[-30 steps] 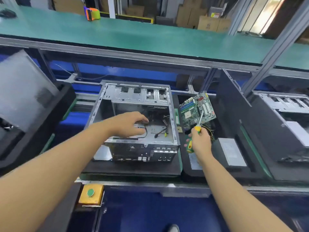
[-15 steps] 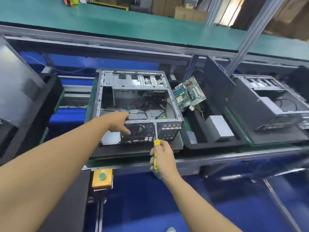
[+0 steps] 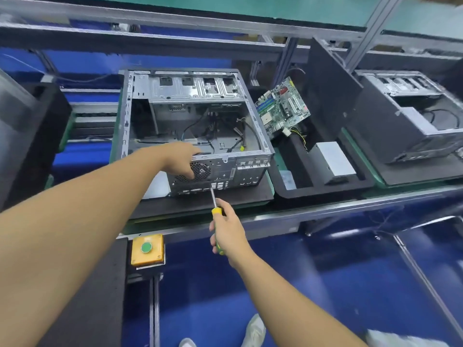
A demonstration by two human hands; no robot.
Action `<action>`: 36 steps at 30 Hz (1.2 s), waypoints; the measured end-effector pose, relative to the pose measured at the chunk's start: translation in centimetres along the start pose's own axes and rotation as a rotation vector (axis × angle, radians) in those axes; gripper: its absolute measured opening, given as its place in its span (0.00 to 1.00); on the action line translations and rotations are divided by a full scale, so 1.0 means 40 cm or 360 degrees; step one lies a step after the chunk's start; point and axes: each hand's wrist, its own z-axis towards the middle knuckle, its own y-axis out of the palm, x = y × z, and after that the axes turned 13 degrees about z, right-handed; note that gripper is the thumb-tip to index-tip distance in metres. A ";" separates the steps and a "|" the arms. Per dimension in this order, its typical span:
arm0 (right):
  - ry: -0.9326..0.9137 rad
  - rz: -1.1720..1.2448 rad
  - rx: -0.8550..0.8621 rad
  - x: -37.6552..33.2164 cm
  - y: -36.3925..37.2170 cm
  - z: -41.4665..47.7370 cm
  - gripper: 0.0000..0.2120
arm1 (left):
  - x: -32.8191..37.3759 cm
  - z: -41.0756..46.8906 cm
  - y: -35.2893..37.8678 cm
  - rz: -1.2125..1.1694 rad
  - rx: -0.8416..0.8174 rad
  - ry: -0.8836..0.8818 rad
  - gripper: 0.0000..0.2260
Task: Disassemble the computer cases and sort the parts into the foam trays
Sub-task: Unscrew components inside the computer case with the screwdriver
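An open grey computer case [image 3: 195, 101] lies on a black foam pad, loose cables inside it. My left hand [image 3: 181, 160] grips the top edge of the case's rear panel, by the fan grille. My right hand [image 3: 226, 230] is shut on a yellow-green screwdriver [image 3: 215, 204], whose tip touches the rear panel's port area. A green motherboard [image 3: 281, 107] leans in the black foam tray [image 3: 323, 189] to the right, with a silver power supply [image 3: 335, 159] lying in that tray.
A second open case [image 3: 411, 113] lies at the far right behind an upright dark panel [image 3: 330, 88]. A black foam block [image 3: 37, 136] stands at the left. A yellow box with a green button [image 3: 147, 249] hangs below the bench edge. Blue floor lies below.
My left hand came out of the case's interior and took hold of the rear panel's edge. My right hand brought the screwdriver from beside the motherboard to the rear panel. The view tilted down.
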 end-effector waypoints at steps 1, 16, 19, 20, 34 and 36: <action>-0.0002 0.0015 -0.0004 0.001 0.001 0.006 0.16 | -0.003 0.001 0.003 -0.0015 -0.0001 -0.0007 0.37; 0.0078 0.0232 -0.0007 -0.006 0.020 0.026 0.16 | 0.001 0.002 0.001 -0.0010 -0.0008 -0.0107 0.17; 0.0034 0.0179 -0.0021 -0.001 0.006 0.028 0.16 | 0.001 0.000 0.000 -0.0037 -0.0032 -0.0116 0.15; 0.0030 0.0169 -0.0027 -0.001 0.003 0.029 0.16 | 0.002 -0.001 -0.001 -0.0039 -0.0031 -0.0117 0.16; 0.0047 0.0193 -0.0012 0.009 0.001 0.028 0.16 | 0.010 -0.015 -0.012 -0.0143 -0.0061 -0.0140 0.21; 0.0050 0.0193 -0.0013 0.006 0.001 0.028 0.16 | 0.010 -0.013 -0.011 -0.0131 -0.0057 -0.0133 0.21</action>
